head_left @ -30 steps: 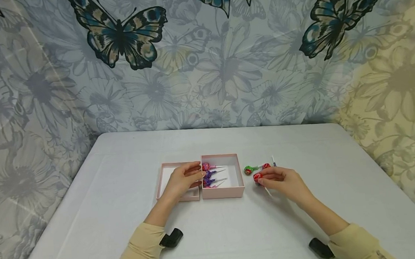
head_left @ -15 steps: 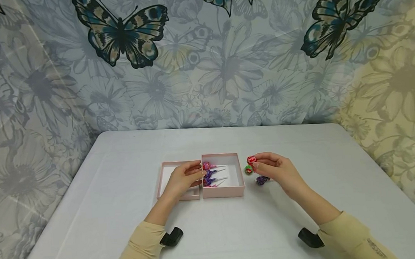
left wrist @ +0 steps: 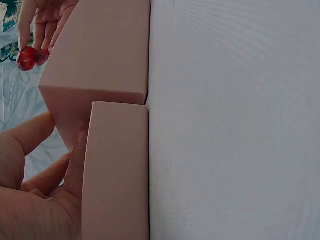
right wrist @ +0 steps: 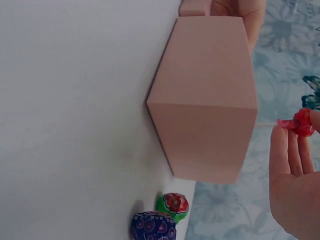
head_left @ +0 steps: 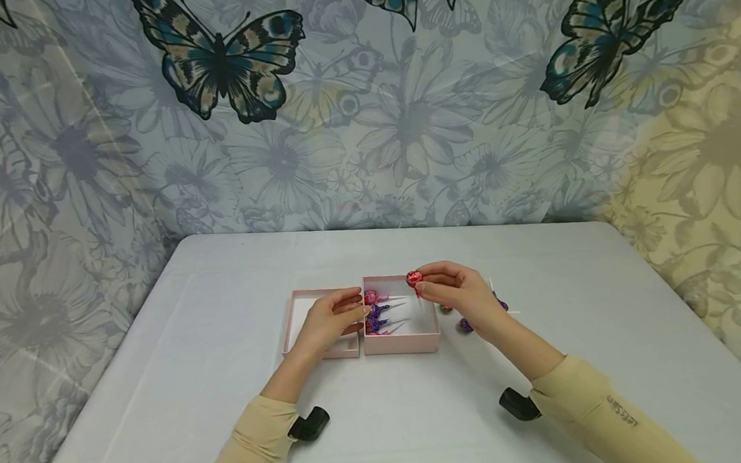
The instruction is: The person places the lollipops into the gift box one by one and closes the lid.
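My right hand [head_left: 461,293] pinches a red-wrapped lollipop [head_left: 415,278] over the right rear of an open pink box [head_left: 402,344]. In the right wrist view, this lollipop [right wrist: 303,122] has its white stick pointing toward the box. Several lollipops lie along the box's left side, among them a pink one [head_left: 371,297] and purple ones [head_left: 374,324], sticks to the right. My left hand [head_left: 325,324] holds the box's left wall, thumb at the rim, other fingers down against its outer side. They reach across a shallow pink lid [head_left: 340,352] standing beside the box.
Right of the box, a purple lollipop [right wrist: 152,227] and a green-and-red one [right wrist: 175,204] lie on the white table [head_left: 383,410]. Another purple lollipop [head_left: 502,304] lies partly behind the right hand. A butterfly-print backdrop [head_left: 403,150] stands behind the table.
My right hand has lifted the red lollipop off the table and carried it left, from beside the loose lollipops to over the box. The left hand has stayed in place.
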A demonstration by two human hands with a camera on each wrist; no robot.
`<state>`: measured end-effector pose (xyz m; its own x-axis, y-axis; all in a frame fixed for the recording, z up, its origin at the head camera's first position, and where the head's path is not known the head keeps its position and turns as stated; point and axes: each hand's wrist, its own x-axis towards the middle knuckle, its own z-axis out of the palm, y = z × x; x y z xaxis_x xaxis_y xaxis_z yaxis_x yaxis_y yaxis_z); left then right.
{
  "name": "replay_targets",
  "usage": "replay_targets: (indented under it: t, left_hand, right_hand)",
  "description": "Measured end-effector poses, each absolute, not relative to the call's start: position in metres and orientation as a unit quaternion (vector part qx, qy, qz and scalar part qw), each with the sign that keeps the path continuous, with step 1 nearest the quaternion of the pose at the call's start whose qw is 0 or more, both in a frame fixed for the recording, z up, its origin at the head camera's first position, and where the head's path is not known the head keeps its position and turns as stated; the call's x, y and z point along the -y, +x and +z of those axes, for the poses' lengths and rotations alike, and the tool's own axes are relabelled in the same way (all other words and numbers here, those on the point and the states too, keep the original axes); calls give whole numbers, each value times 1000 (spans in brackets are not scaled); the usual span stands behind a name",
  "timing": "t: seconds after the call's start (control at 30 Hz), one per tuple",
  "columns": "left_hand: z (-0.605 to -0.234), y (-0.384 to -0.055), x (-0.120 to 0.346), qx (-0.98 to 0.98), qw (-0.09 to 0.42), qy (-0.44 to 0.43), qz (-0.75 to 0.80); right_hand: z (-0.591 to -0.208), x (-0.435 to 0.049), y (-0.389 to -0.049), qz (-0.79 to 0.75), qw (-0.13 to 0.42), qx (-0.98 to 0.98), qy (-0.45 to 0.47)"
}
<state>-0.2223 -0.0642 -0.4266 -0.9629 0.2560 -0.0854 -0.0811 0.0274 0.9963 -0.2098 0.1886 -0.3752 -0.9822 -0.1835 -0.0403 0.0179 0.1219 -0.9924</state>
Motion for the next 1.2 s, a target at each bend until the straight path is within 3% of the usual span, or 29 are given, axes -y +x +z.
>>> replay_targets:
  t: [0.63, 1.2]
  left_hand:
    - [-427, -224, 65, -699, 123, 62, 702]
    - [-428, -224, 65, -700, 120, 64, 701]
  right_hand:
    - [-395, -153, -242, -340, -31, -905, -254]
    - [-404, -137, -248, -221, -52, -933, -279]
